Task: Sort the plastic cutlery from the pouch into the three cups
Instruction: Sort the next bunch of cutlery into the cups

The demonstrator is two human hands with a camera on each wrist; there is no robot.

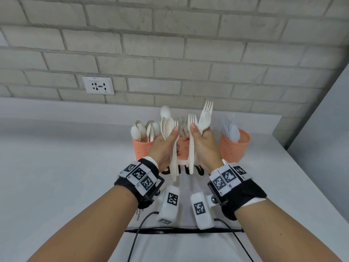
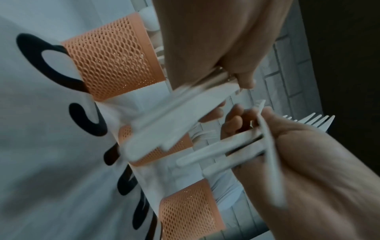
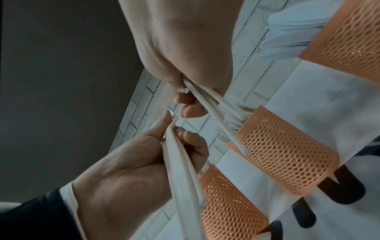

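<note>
Three orange mesh cups stand in a row at the back of the table. The left cup [image 1: 140,148] holds spoons, the middle cup [image 1: 182,150] forks, and the right cup [image 1: 234,148] pale knives. My left hand [image 1: 172,138] grips a bundle of white spoons [image 1: 167,125] upright in front of the middle cup. Close beside it, my right hand [image 1: 197,136] grips several white forks [image 1: 205,118], tines up. The handles [image 2: 174,116] hang below both fists. The white pouch [image 1: 181,246] with black lettering lies flat under my wrists.
A brick wall with a socket plate [image 1: 98,85] rises behind the cups. The table's right edge [image 1: 309,178] runs close to the right cup. Cables [image 1: 138,229] trail from my wrists over the pouch. Bare tabletop [image 1: 66,167] lies to the left.
</note>
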